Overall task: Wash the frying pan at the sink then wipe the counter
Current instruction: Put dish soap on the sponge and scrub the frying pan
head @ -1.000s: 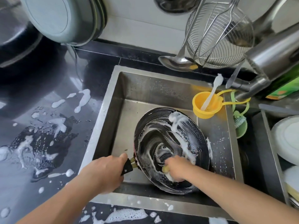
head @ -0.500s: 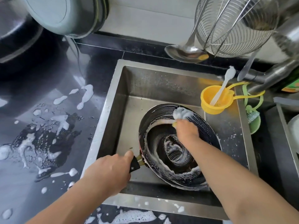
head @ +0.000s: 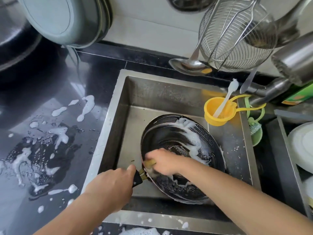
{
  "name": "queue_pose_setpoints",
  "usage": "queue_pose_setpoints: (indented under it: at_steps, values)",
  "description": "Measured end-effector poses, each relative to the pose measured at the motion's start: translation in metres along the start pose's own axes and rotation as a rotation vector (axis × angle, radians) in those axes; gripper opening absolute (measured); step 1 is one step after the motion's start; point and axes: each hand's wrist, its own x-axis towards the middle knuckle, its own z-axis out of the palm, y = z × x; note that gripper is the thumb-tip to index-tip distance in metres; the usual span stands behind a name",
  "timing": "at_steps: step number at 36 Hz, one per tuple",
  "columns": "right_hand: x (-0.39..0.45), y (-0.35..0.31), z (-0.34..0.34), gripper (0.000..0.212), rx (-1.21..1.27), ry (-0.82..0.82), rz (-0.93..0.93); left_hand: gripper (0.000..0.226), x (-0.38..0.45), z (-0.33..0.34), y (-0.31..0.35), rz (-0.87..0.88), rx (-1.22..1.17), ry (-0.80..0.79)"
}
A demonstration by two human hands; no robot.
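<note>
In the head view, the stainless steel rectangular sink (head: 122,106) serves as landmark. Inside it, toward its near right part, lies the round black frying pan (head: 177,141), tilted on its side with the sudsy inner face turned up and its black handle (head: 137,178) pointing to the sink's near left corner. The left hand (head: 110,187) wraps its curled fingers round that handle and steadies the pan. The right hand (head: 162,161) is inside the pan near the handle-side rim, fingers clenched on a yellowish scrubbing sponge (head: 149,162); the hand is motion-blurred.

To scrub well, I judge it best to keep the handle firmly braced so the pan does not skate on the wet steel, work the sponge in overlapping arcs from rim to centre, and give the handle joint extra attention, since grease tends to collect there. A rinse comes after.

Left of the sink, the dark glossy stone counter (head: 42,92) carries white foam splashes (head: 86,106) and a puddle, which the later wipe must cover.

At the sink's far right corner hangs a yellow plastic strainer cup (head: 215,116); beyond it a green-labelled bottle (head: 299,95) shows print too blurred to read. No other writing is legible.
</note>
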Motion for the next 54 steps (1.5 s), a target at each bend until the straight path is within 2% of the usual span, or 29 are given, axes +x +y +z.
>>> queue_pose_setpoints:
  at_steps: [2,3,5,8,10,13,16,18,20,22,26,28,30,32,34,37,38,40,42,44,46,48,49,51,54]
  values:
    - [-0.019,0.002,-0.002,0.023,-0.12,-0.239,-0.043,0.017,-0.001,-0.003,0.001,0.01,0.006,-0.019]
    - [-0.025,0.002,-0.002,0.023,-0.174,-0.298,-0.057,0.019,-0.001,-0.005,0.001,0.013,0.005,-0.021]
    - [-0.024,0.003,-0.002,0.026,-0.152,-0.253,-0.087,0.021,-0.001,-0.005,0.0,0.013,-0.001,-0.03]
    - [0.0,0.001,-0.011,0.006,0.122,0.078,-0.114,0.02,0.0,-0.004,0.0,0.011,0.007,-0.028]
    - [0.028,0.007,-0.023,0.008,0.259,0.326,-0.065,0.019,0.001,-0.003,0.0,0.008,0.014,-0.013]
    - [0.065,0.027,-0.038,0.015,0.538,0.643,0.156,0.015,0.001,0.0,0.0,-0.001,0.005,0.014]
    - [0.082,0.054,-0.049,0.017,0.862,1.0,0.506,0.015,0.002,0.003,0.0,-0.009,0.004,0.033]
    - [0.084,0.065,-0.054,0.022,1.068,1.125,0.678,0.015,0.003,0.004,0.0,-0.011,0.01,0.046]
    - [0.084,0.062,-0.057,0.021,1.148,1.175,0.674,0.017,0.003,0.005,0.0,-0.006,0.015,0.054]
    - [0.083,0.047,-0.054,0.019,1.017,1.125,0.509,0.019,0.003,0.005,-0.001,0.0,0.022,0.048]
    - [0.055,0.005,-0.014,0.027,0.733,0.644,0.062,0.019,0.003,0.004,-0.002,-0.007,0.001,0.041]
    - [0.04,0.006,0.0,0.025,0.749,0.461,-0.032,0.019,0.003,0.003,-0.002,-0.005,-0.008,0.029]
    - [0.037,0.015,-0.004,0.025,0.733,0.425,-0.052,0.019,0.003,0.003,-0.001,0.002,-0.007,0.023]
    - [0.043,0.021,-0.017,0.023,0.711,0.518,-0.033,0.019,0.002,0.002,-0.001,0.001,-0.001,0.024]
    - [0.059,0.026,-0.034,0.023,0.824,0.686,0.066,0.019,0.002,0.001,-0.001,-0.012,0.008,0.024]
    - [0.079,0.048,-0.055,0.016,1.223,0.995,0.382,0.02,0.002,0.002,-0.001,-0.017,0.014,0.023]
    - [0.077,0.057,-0.06,0.01,1.309,1.11,0.481,0.019,0.002,0.002,0.0,-0.017,0.016,0.026]
    - [0.067,0.072,-0.066,0.016,1.422,1.265,0.626,0.019,0.002,0.002,0.0,-0.018,0.024,0.031]
    - [0.057,0.081,-0.07,0.028,1.523,1.303,0.706,0.019,0.001,0.002,0.001,-0.017,0.031,0.034]
    - [0.051,0.078,-0.074,0.031,1.631,1.316,0.74,0.02,0.0,0.002,0.001,-0.011,0.036,0.032]
    - [0.056,0.074,-0.075,0.03,1.499,1.326,0.702,0.018,0.0,0.003,0.001,-0.01,0.028,0.047]
    - [0.067,0.06,-0.073,0.018,1.228,1.202,0.578,0.016,0.001,0.003,0.0,-0.02,0.021,0.066]
    - [0.07,0.049,-0.069,0.011,1.13,1.085,0.466,0.016,0.001,0.003,0.0,-0.026,0.02,0.068]
    - [0.069,0.022,-0.058,0.014,0.932,0.829,0.277,0.017,0.001,0.002,0.0,-0.034,0.025,0.065]
    - [0.046,-0.009,-0.041,0.011,0.721,0.473,0.096,0.016,0.002,0.001,0.001,-0.033,0.04,0.048]
